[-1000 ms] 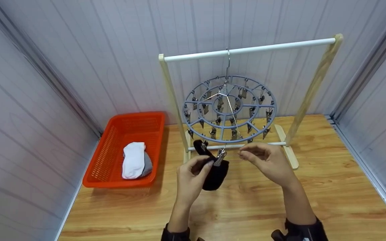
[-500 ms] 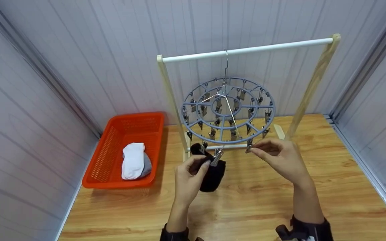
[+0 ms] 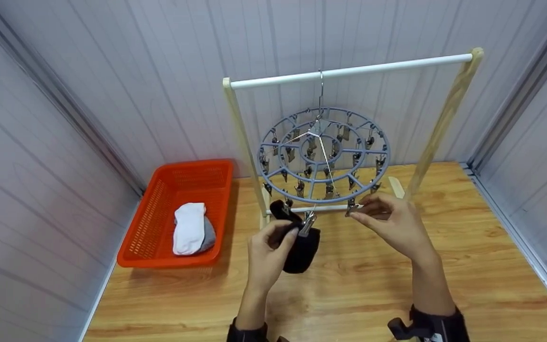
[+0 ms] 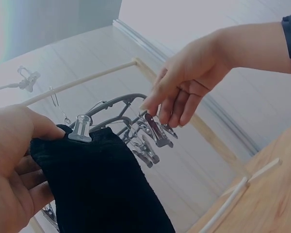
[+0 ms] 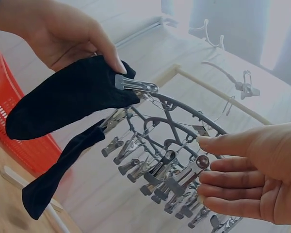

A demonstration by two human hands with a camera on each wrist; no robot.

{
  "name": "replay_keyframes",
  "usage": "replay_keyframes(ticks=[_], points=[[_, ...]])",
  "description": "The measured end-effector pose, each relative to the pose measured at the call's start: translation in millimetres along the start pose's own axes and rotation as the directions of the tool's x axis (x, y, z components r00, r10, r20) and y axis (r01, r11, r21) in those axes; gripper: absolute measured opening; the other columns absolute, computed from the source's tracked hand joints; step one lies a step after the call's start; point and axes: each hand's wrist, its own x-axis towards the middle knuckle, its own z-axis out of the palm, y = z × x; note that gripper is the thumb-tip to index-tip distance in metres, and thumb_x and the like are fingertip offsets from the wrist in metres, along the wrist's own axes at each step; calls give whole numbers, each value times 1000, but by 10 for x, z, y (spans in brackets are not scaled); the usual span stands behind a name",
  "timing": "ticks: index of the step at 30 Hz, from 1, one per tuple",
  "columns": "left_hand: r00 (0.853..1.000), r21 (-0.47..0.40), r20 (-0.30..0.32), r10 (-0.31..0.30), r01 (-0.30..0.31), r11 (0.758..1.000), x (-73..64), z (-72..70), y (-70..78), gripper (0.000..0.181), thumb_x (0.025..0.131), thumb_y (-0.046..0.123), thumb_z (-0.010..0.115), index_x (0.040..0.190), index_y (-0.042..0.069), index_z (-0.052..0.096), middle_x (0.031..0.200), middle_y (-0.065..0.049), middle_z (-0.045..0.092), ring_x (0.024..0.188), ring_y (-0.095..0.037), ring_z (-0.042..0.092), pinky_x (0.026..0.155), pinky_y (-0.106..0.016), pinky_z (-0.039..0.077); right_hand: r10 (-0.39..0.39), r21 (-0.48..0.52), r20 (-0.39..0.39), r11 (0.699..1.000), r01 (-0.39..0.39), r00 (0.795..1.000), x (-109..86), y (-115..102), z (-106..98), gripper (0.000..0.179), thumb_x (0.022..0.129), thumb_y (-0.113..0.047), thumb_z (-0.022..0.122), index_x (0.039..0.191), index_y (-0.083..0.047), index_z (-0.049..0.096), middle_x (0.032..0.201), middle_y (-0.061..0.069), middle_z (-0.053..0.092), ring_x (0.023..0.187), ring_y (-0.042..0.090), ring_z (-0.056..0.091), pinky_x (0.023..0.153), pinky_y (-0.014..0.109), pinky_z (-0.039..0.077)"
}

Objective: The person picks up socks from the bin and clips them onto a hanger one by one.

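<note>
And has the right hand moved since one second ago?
Yes: the right hand has moved slightly to the right, judged against the rack in the head view.

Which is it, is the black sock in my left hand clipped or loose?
Clipped: a metal clip grips the black sock at its top edge, near the left hand.

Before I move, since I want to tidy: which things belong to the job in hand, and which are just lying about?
Seemingly in the job:
black socks
clip hanger
drying rack
orange basket, with white sock and grey item

Apparently just about:
pale clamp, in the background
</note>
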Motion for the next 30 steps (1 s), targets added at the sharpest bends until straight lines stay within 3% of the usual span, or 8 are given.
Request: replay_keyframes(ticks=[5, 13, 20, 30], points=[[1000, 10, 1, -7, 7, 1000, 3, -7, -3, 9, 96, 5, 79, 104, 4, 77, 99, -6, 79, 89, -21, 76, 79, -31, 62, -25, 19, 33, 1000, 25, 999, 34, 18, 89, 38, 92, -32, 85, 124, -14, 74, 111, 1, 78, 98, 18, 76, 89, 31, 61], [1000, 24, 13, -6, 5, 1000, 5, -12, -4, 8, 96, 6, 78, 104, 6, 78, 98, -4, 79, 87, -22, 76, 77, -32, 62, -23, 68, 12, 997, 22, 1000, 67, 32, 210, 40, 92, -27, 86, 123, -4, 75, 118, 11, 76, 111, 24, 73, 95, 35, 59], [1000, 26, 22, -14, 13, 1000, 7, -18, -40, 9, 96, 6, 79, 105, 5, 77, 98, -5, 79, 87, -21, 75, 77, -30, 62, -45, 189, 28, 981, 38, 999, 66, 19, 283, 27, 93, -17, 83, 116, -4, 78, 109, 10, 78, 94, 20, 78, 87, 31, 62], [996, 38, 69, -58, 56, 998, 24, -32, -100, 11, 96, 7, 78, 107, 5, 77, 98, -5, 78, 87, -22, 75, 78, -31, 62, -34, 198, 7, 980, 32, 999, 72, 14, 300, 25, 90, -15, 86, 110, -3, 78, 107, 10, 77, 92, 18, 78, 82, 29, 62]])
